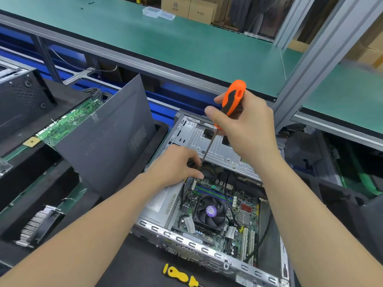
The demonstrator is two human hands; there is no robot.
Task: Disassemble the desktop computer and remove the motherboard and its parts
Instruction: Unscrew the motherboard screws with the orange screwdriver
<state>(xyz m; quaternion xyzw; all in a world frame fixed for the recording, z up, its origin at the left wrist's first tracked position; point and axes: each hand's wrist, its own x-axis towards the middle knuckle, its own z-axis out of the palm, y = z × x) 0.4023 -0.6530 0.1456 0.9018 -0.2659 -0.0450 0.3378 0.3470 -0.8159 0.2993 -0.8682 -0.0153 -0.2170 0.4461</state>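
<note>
Two hands work over the open computer case point(207, 139), which lies on its side on the black surface point(134, 262); right hand point(246, 125) grips the orange-black handle of a screwdriver point(233, 98), shaft slanting down toward the case's far left corner; left hand point(178, 164) sits at that corner, fingers curled by the shaft tip and some dark cables; cannot tell whether it holds anything; motherboard point(244, 206) is in the case, flat on the bottom, cables across it; CPU fan point(209, 212) with purple sticker sits on the board near its middle; yellow screwdriver point(180, 276) lies on the surface just in front of the case; grey side panel point(107, 141) leans tilted left of the case; green circuit board point(68, 121) further left; finned heatsink point(37, 224) at near left.
</note>
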